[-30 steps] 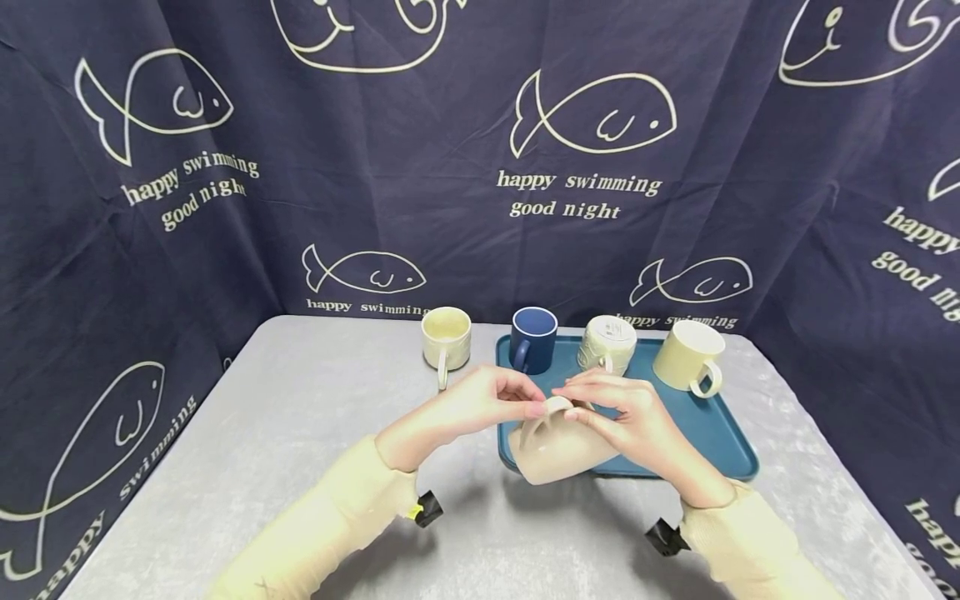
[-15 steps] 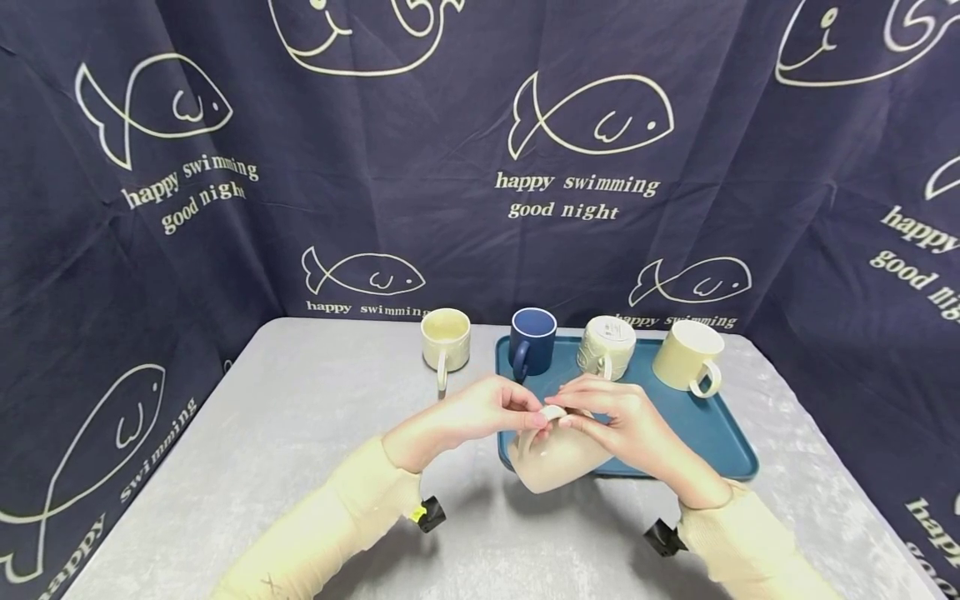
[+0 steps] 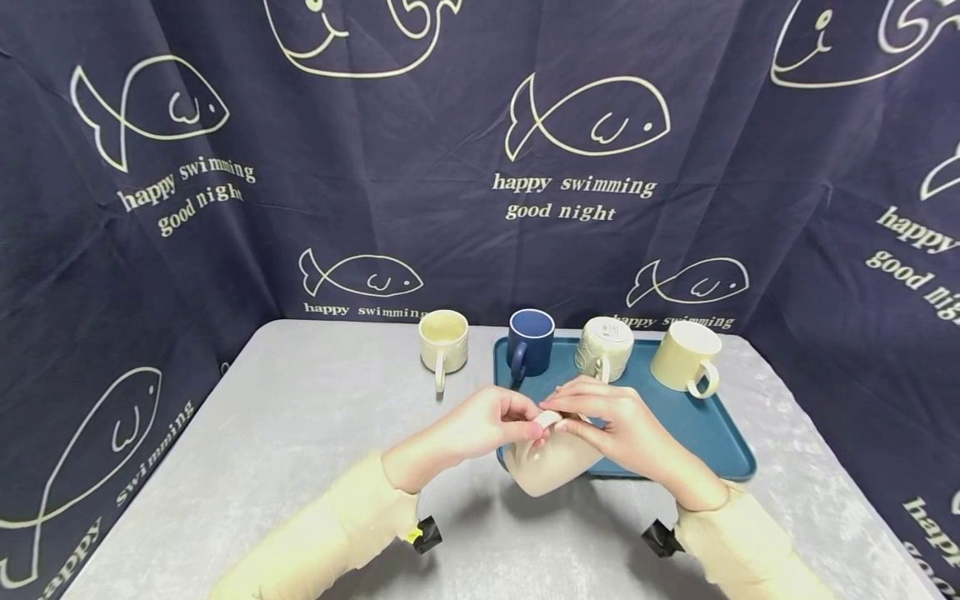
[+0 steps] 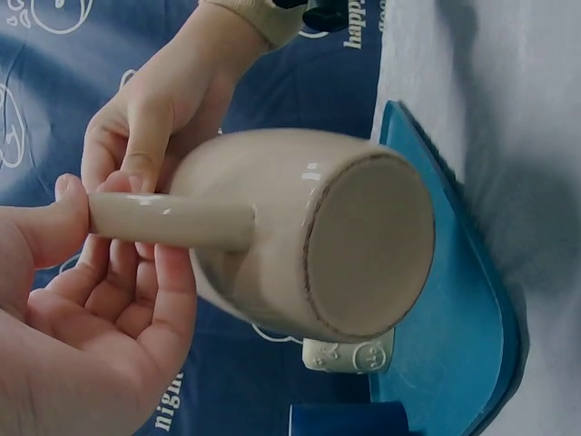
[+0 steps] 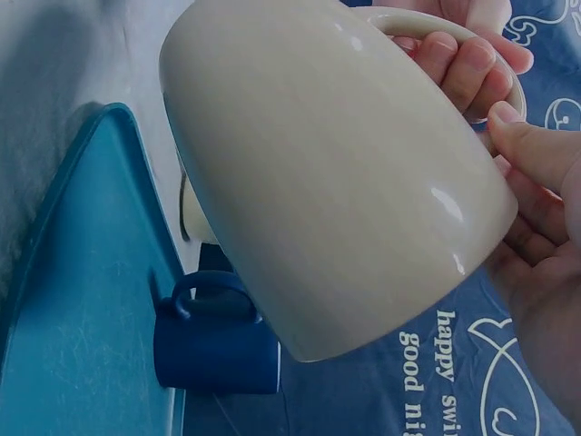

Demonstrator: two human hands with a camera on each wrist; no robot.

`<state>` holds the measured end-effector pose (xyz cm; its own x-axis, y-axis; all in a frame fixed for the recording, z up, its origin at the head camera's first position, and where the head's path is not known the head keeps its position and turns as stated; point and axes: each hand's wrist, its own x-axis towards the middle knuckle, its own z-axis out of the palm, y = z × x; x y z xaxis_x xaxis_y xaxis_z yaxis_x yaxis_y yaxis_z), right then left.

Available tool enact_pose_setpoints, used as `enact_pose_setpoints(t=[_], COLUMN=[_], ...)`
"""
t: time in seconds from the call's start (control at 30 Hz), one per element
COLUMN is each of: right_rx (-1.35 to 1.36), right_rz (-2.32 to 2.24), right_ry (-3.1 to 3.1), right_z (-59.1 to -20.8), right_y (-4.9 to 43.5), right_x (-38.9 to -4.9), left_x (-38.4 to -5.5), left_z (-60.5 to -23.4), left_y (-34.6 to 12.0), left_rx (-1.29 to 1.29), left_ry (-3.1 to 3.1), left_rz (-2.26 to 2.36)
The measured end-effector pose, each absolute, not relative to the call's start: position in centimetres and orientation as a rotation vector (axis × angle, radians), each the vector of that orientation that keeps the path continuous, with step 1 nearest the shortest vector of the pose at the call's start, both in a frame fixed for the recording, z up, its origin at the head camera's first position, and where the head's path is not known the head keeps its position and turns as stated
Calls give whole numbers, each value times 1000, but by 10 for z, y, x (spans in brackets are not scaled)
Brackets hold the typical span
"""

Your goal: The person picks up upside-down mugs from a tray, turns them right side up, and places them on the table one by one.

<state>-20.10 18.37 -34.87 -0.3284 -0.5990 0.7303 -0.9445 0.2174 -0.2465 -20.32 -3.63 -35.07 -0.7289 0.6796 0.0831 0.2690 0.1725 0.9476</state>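
A glossy beige mug (image 3: 551, 468) is held tilted in the air at the front left of the blue tray (image 3: 697, 425). My left hand (image 3: 483, 423) grips its handle (image 4: 172, 220), thumb on top and fingers curled through the loop. The right hand (image 3: 618, 417) pinches the mug at its rim end, with the thumb close to the handle in the right wrist view. The mug's flat base (image 4: 374, 247) faces the left wrist camera; its opening is hidden.
On the tray stand a dark blue mug (image 3: 534, 348), an upside-down cream embossed mug (image 3: 600, 354) and a pale yellow mug (image 3: 678, 358). Left of the tray, another cream mug (image 3: 442, 343) stands upright on the grey table (image 3: 322, 400). A navy fish-print curtain (image 3: 450, 192) hangs behind.
My left fingers have gone from touching the handle to curling through it. Both hands and the beige mug have shifted slightly down and left, and the handle has tipped toward me.
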Motion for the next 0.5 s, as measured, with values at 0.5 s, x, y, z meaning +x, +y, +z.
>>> enact_pose_setpoints(t=[0.5], right_rx=[1422], right_rz=[921], right_ry=[-2008], right_z=[-345], right_y=[175], right_x=[-203], left_x=[-197], left_z=[-354], left_y=[-42], left_rx=[946], left_ry=[2140], left_rz=[1703])
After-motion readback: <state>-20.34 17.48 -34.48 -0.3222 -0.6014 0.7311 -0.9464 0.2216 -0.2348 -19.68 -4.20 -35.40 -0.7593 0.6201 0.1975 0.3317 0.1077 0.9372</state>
